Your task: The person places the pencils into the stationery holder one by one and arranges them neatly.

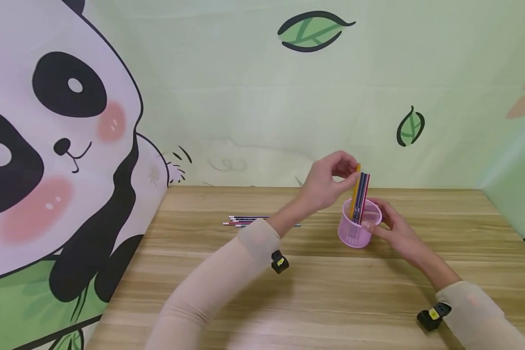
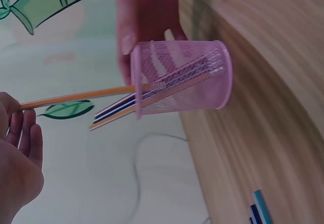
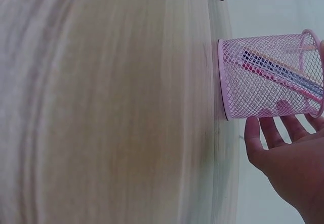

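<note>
A pink mesh pencil cup (image 1: 346,234) stands upright on the table, with several pencils (image 1: 364,197) in dark blue, red and yellow leaning in it. Between thumb and fingertips, my left hand (image 1: 323,182) pinches a yellow-orange pencil (image 2: 76,96) near its upper end. The lower end of that pencil is inside the cup's mouth, as the left wrist view shows. My right hand (image 1: 398,233) holds the cup from the right, thumb at the near rim and fingers round the far side. In the right wrist view, fingers (image 3: 271,133) lie along the mesh wall.
Several loose pencils (image 1: 247,218) lie on the wooden table (image 1: 332,301) left of the cup, partly hidden behind the left forearm. A wall cloth (image 1: 245,97) printed with a panda and leaves rises at the table's back edge.
</note>
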`<state>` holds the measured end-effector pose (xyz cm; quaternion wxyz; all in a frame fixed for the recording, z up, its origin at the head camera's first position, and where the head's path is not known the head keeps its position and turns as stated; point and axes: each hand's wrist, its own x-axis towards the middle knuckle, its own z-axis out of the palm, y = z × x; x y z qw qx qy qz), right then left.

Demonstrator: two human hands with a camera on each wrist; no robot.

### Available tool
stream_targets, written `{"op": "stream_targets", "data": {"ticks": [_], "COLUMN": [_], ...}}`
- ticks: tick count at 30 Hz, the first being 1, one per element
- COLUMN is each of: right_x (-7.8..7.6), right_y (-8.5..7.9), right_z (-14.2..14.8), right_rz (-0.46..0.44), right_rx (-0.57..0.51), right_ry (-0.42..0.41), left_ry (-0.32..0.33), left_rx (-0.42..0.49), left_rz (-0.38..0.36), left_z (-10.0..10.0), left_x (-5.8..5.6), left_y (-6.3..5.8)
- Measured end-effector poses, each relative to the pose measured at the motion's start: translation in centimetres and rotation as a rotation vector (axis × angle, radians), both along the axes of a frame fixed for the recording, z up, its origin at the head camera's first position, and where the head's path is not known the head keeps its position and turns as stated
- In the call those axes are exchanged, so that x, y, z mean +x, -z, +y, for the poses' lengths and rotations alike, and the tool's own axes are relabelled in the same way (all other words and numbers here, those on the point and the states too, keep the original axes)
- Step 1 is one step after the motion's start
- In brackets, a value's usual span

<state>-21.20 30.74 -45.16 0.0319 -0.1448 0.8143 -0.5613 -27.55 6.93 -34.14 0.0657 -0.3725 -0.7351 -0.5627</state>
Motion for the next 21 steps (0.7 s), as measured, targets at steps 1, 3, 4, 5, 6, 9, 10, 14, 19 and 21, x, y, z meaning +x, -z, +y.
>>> {"op": "stream_targets", "data": {"ticks": [1,3,4,5,6,9,10,14,19,21], "right_x": [0.0,-0.1,-0.1,-0.1,-0.2,-0.2,-0.2,-0.1,-0.2,-0.2], "right_y": [0.0,0.0,0.0,0.1,0.1,0.1,0.1,0.1,0.2,0.3], "right_z": [0.0,0.1,0.1,0.1,0.1,0.1,0.1,0.1,0.1,0.1], "right_rz": [-0.003,-0.004,-0.002,0.001,0.003,0.006,0.007,0.015,0.021,0.021], "right_rx": [-0.003,-0.005,-0.005,-0.004,-0.005,-0.003,-0.002,0.003,0.008,0.005], "right_ry": [-0.001,-0.001,-0.001,-0.001,0.0,0.004,0.006,0.009,0.009,0.011], "left_ry": [-0.003,-0.009,-0.014,-0.02,-0.025,-0.044,-0.051,-0.087,-0.114,-0.116], "left_rx": [0.002,0.012,0.017,0.024,0.031,0.043,0.042,0.025,0.011,0.01], "left_rz": [-0.006,-0.014,-0.015,-0.019,-0.025,-0.062,-0.075,-0.125,-0.171,-0.185], "left_z": [0.1,0.2,0.3,0.4,0.5,0.8,0.8,1.1,1.2,1.3], "left_x": [0.0,-0.2,-0.3,-0.4,-0.5,-0.8,-1.0,-1.4,-2.0,-2.2], "left_y": [0.4,1.1,1.5,1.8,2.1,2.8,3.1,4.0,4.9,5.3]}}
